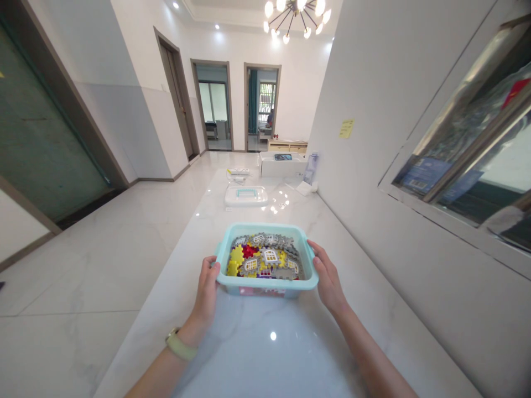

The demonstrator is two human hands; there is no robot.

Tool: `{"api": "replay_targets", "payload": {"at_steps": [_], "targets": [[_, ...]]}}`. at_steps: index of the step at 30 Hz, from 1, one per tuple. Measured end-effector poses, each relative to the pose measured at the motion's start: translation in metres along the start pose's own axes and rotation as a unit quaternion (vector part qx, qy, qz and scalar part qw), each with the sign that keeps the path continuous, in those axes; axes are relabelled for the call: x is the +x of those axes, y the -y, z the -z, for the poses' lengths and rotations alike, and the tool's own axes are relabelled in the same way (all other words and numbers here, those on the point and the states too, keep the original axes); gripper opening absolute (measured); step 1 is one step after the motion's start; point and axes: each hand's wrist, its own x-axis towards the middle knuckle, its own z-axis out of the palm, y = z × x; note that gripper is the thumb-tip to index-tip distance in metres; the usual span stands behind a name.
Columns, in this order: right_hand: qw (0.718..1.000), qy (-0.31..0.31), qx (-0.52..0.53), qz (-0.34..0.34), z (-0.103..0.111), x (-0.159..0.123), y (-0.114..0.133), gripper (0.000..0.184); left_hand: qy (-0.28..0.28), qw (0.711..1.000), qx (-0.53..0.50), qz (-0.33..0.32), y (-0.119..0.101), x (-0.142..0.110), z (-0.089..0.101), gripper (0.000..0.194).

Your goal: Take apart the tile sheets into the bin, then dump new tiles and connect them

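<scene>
A light blue plastic box (265,228) stands on the white marble counter (257,354) in front of me. It is filled with several grey, yellow and red toy building pieces (264,261). My left hand (207,289) grips the box's left side and my right hand (327,275) grips its right side, fingers curled over the rim. A watch with a pale green band sits on my left wrist.
Farther along the counter lie the box's clear lid with a blue handle (246,195), a small clear container (238,174), a white carton (282,163) and a plastic bottle (311,167). A wall with a yellow note (345,128) runs along the right. Open floor lies to the left.
</scene>
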Motion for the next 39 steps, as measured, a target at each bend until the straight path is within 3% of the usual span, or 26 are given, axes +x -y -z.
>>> {"api": "replay_targets", "payload": {"at_steps": [39], "targets": [[1.0,0.001,-0.001,-0.005,0.0008,0.0003,0.0016,0.043,0.049,0.998,0.019,-0.023,-0.0019,0.0047,0.0008,0.036]]}}
